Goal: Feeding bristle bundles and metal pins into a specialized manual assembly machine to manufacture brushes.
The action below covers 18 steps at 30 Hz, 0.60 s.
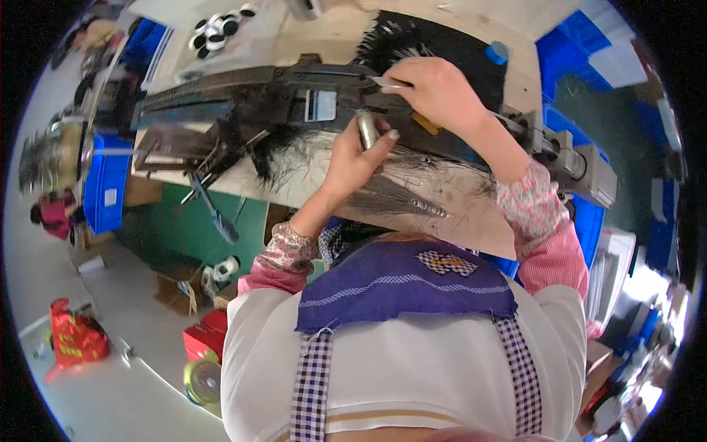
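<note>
Left hand [353, 151] fingers are clamped around a short silver metal cylinder [366, 130] at frame centre; right hand [434, 88] fingers pinch a thin pale flat strip [389, 82] just above, over the black toothed metal machine [243, 103] and dark hair bundle [398, 191] on the pale wooden surface [331, 37].

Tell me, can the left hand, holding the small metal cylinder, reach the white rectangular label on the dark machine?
Probably yes. The left hand sits just below and right of the white rectangular label, with only black hair strands between. It already grips the small metal cylinder, so only fingertips are free.
</note>
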Tool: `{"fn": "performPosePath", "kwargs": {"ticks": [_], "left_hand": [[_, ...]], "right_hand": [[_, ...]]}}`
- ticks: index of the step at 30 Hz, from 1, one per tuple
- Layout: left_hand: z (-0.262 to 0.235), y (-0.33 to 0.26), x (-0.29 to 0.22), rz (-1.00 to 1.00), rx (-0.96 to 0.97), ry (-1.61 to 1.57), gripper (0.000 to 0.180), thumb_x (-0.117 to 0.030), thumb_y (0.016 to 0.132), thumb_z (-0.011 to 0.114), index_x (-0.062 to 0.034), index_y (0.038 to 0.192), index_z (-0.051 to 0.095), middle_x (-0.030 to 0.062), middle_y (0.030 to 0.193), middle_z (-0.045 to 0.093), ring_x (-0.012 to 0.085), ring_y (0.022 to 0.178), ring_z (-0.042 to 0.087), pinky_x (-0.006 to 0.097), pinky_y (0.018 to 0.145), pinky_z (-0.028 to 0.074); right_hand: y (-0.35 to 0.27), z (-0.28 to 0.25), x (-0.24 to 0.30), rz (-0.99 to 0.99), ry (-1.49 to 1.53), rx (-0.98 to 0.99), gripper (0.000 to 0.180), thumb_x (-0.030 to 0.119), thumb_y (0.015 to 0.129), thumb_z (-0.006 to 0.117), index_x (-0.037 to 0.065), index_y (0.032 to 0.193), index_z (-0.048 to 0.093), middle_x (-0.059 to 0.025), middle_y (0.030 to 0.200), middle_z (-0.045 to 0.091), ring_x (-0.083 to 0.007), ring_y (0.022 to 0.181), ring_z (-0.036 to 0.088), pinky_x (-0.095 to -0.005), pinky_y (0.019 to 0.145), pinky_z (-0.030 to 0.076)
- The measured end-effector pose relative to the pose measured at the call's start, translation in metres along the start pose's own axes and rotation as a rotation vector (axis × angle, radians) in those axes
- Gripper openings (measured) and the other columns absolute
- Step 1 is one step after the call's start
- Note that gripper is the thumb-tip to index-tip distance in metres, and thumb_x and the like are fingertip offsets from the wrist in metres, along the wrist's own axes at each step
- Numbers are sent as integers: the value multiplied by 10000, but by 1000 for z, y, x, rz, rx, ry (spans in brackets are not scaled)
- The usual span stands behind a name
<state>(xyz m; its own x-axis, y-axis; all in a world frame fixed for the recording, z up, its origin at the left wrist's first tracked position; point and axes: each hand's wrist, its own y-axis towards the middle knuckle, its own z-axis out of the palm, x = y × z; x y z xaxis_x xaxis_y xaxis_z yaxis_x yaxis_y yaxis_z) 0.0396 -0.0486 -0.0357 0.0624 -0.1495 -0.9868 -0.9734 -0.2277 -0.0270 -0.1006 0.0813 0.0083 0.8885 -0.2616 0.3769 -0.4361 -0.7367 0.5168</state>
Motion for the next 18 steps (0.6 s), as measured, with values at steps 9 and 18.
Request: {"fn": "performPosePath", "kwargs": {"ticks": [9,18], "left_hand": [[-154,-35,56,-346,-560,-563,331,-294,952,552,25,947,641,5,567,494,72,386,326,238,374,228],[-84,-37,55,58,-509,-815,202,-196,983,492,-37,879,559,-33,599,451,37,436,310,210,390,214]], "right_hand": [[-78,26,-3,530,-375,241,214,104,864,525,44,1064,478,-170,1059,517,-380,771,634,-461,618,540],[-107,-4,3,413,-74,194,242,224,890,590,0,893,498,-196,874,552,-380,824,577,-427,667,453]]}}
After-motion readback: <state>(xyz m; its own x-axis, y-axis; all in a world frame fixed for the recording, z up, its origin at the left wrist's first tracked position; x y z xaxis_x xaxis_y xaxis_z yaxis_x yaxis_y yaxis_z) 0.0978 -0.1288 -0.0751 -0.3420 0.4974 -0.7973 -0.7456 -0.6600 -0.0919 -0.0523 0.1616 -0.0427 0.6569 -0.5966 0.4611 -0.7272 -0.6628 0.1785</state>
